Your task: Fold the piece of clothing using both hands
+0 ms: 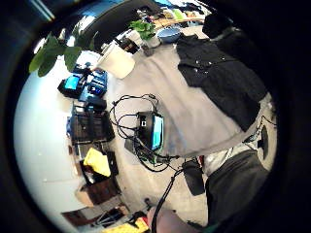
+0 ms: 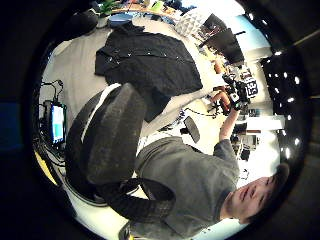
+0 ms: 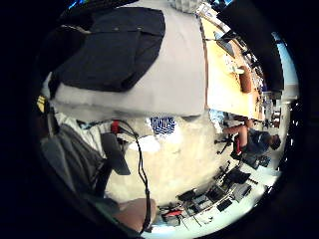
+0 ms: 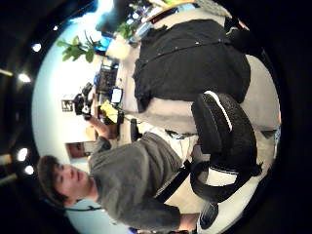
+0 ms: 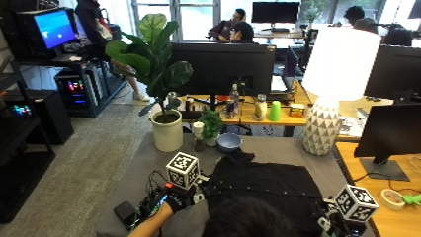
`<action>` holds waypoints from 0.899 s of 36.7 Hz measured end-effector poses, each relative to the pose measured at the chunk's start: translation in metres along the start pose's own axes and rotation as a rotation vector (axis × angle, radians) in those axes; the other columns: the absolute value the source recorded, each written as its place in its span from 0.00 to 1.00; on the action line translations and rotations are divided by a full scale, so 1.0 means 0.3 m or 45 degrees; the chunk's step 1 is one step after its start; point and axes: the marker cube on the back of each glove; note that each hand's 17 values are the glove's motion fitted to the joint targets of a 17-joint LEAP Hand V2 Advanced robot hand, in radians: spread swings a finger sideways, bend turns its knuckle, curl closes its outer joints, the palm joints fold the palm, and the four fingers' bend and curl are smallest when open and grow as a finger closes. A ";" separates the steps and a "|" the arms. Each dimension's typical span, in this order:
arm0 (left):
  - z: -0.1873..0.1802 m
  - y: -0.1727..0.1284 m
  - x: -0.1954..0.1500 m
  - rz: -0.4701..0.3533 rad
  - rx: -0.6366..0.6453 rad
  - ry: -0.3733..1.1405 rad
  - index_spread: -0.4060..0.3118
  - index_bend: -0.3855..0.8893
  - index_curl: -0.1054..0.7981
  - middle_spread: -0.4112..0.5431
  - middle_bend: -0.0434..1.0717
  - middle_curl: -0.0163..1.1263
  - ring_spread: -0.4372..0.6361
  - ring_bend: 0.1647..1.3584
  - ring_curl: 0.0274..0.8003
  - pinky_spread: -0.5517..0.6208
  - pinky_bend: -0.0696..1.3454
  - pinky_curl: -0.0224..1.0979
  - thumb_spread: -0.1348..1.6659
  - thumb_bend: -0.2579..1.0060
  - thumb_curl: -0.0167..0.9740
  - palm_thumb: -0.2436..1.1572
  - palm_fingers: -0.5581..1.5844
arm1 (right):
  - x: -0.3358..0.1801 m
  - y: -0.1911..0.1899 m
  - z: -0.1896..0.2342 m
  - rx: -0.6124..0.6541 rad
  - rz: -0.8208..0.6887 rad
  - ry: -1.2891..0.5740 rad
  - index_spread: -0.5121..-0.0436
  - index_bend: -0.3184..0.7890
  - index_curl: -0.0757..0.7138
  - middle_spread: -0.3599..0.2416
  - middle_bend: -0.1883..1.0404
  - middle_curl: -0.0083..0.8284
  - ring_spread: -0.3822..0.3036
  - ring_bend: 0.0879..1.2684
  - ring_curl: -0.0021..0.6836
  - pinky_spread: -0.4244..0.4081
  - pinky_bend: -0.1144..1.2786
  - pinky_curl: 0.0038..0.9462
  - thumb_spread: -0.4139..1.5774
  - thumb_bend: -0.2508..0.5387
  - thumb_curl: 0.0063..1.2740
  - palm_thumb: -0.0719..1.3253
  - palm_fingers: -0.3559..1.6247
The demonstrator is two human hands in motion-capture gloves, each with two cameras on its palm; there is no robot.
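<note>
Shirt (image 5: 266, 190), black and matte, is lying spread flat on the grey table (image 5: 276, 148), reaching from mid-table toward the near edge, where the person's head is hiding part of it. A line of small pale studs or buttons is running across its front, plain in the left thumb side palm view (image 2: 145, 62), and the collar end is lying bunched toward the far edge, near a small blue bowl (image 5: 229, 141).

The left hand (image 5: 176, 201) is hovering off the shirt's left edge, above the table's near-left part, touching no cloth; whether its fingers are spread or curled cannot be told. The right hand (image 5: 332, 224) is barely showing at the near-right corner, beside the shirt's right edge, and its grip cannot be told either.

Along the far edge a smooth cream cylindrical pot (image 5: 167, 131) with a broad-leaved plant is standing at the left, a white lamp (image 5: 324, 126) with a faceted base at the right. No writing can be read.
</note>
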 end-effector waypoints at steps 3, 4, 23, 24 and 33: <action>0.006 -0.009 -0.005 -0.013 -0.012 0.004 0.46 0.52 0.25 0.48 0.14 0.06 0.48 0.27 0.15 0.57 0.29 0.12 0.39 0.25 0.04 0.25 0.50 | -0.015 0.019 -0.011 -0.015 -0.006 0.013 0.76 0.49 0.25 0.57 0.38 0.14 0.55 0.25 0.21 0.60 0.31 0.11 0.49 0.75 0.06 0.40 0.52; 0.005 -0.011 -0.006 -0.017 -0.017 0.005 0.45 0.52 0.27 0.49 0.14 0.07 0.48 0.28 0.17 0.57 0.29 0.13 0.43 0.25 0.04 0.26 0.49 | -0.021 0.027 -0.013 -0.021 -0.009 0.016 0.73 0.48 0.28 0.57 0.38 0.16 0.55 0.25 0.24 0.61 0.31 0.13 0.53 0.77 0.06 0.41 0.52; 0.012 -0.039 -0.011 -0.029 -0.036 0.050 0.41 0.52 0.45 0.52 0.15 0.13 0.52 0.32 0.29 0.62 0.30 0.24 0.71 0.21 0.13 0.27 0.47 | -0.067 -0.003 -0.020 -0.090 -0.038 0.084 0.57 0.43 0.44 0.56 0.34 0.33 0.55 0.24 0.40 0.66 0.28 0.26 0.83 0.78 0.12 0.45 0.50; 0.018 -0.041 -0.004 -0.025 -0.037 0.055 0.40 0.52 0.46 0.52 0.16 0.13 0.52 0.32 0.30 0.62 0.30 0.24 0.71 0.21 0.13 0.27 0.46 | -0.072 -0.005 -0.024 -0.095 -0.038 0.091 0.56 0.43 0.44 0.56 0.34 0.34 0.55 0.24 0.40 0.66 0.28 0.26 0.83 0.77 0.12 0.45 0.50; 0.389 -0.102 0.169 0.080 -0.178 0.118 0.42 0.50 0.49 0.51 0.17 0.16 0.52 0.32 0.32 0.61 0.29 0.26 0.73 0.19 0.16 0.26 0.48 | -0.040 -0.095 0.146 -0.248 -0.055 0.141 0.54 0.41 0.46 0.55 0.31 0.38 0.55 0.23 0.44 0.67 0.28 0.29 0.85 0.73 0.14 0.47 0.48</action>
